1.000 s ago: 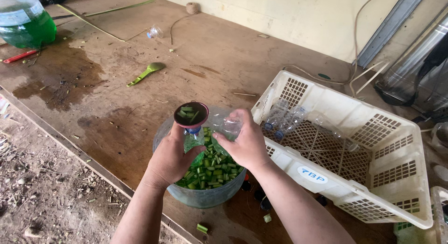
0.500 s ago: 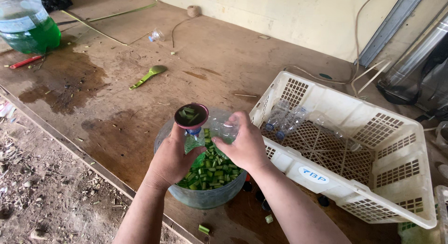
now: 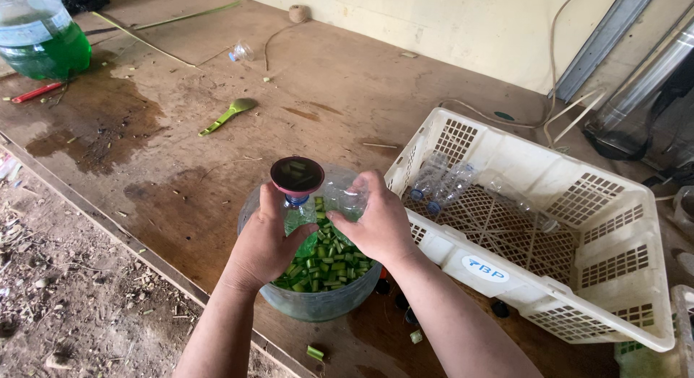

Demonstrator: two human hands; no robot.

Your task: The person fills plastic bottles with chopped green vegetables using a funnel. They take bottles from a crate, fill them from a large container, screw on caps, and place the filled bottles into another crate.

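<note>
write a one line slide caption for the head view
Left hand and right hand hold a funnel-topped clear bottle over a bowl of chopped green stems, beside a white crate.

Your bottle (image 3: 340, 201) is clear plastic, tilted over the bowl (image 3: 318, 302), with a dark red funnel (image 3: 297, 175) seated in its neck. The round clear bowl holds chopped green stalk pieces (image 3: 325, 262) and sits just left of the white crate (image 3: 578, 306).

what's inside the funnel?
Green cut pieces lie in the funnel, like those in the bowl below. The left hand covers the bottle under it, so its fill level is hidden.
</note>
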